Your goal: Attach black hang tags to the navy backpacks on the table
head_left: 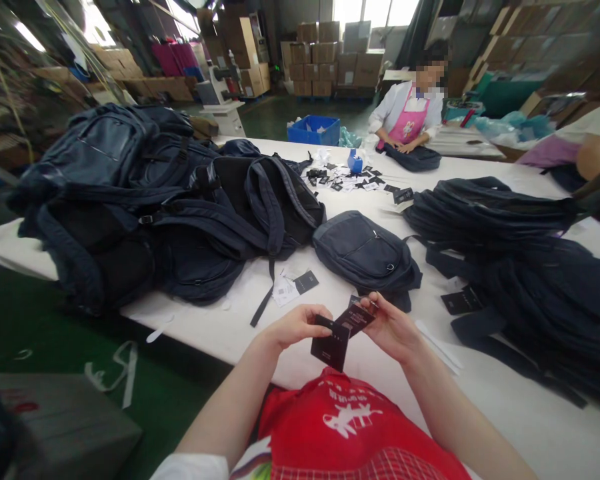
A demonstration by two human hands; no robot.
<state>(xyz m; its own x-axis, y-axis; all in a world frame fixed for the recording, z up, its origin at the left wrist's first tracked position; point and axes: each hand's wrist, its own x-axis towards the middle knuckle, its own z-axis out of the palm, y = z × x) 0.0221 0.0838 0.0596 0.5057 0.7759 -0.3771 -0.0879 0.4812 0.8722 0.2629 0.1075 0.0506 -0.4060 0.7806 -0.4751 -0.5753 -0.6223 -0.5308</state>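
My left hand (304, 325) pinches a black hang tag (329, 348) with small pale print, held in front of the red apron. Close beside it, my right hand (387, 325) has its fingertips closed at the top end of a second black hang tag (356, 320). The two tags overlap between my hands. Just beyond them a small navy backpack (363, 250) lies flat on the white table. More tags, a black one (306, 282) and white ones (284, 291), lie to the left of that backpack.
Navy backpacks (180, 220) are heaped on the left, and another stack (495, 213) stands on the right. Scattered tags (337, 177) and a blue dispenser (355, 162) lie farther back. Across the table (220, 333) a co-worker (410, 120) handles a dark bag. Blue bin (313, 130) behind.
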